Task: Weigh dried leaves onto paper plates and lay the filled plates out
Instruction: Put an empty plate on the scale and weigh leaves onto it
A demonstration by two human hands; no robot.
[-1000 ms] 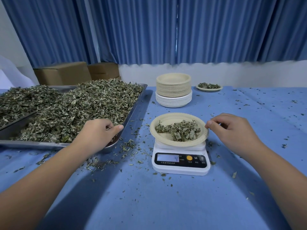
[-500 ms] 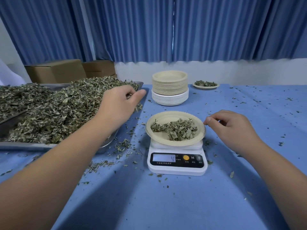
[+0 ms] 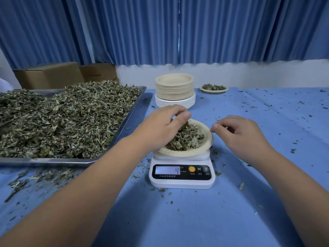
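We are topping up the portion: our left hand [image 3: 163,129] pinches dried leaves [image 3: 187,138] over the paper plate [image 3: 204,148] on the scale [image 3: 181,182], our right hand [image 3: 243,138] hangs loosely curled and empty beside its rim, so next we judge we should let leaves fall sparingly while watching the display [image 3: 167,170].

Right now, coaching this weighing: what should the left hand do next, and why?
Probably the left hand should release its leaves onto the plate on the scale: it holds them just above the plate, and the display reads only 4.
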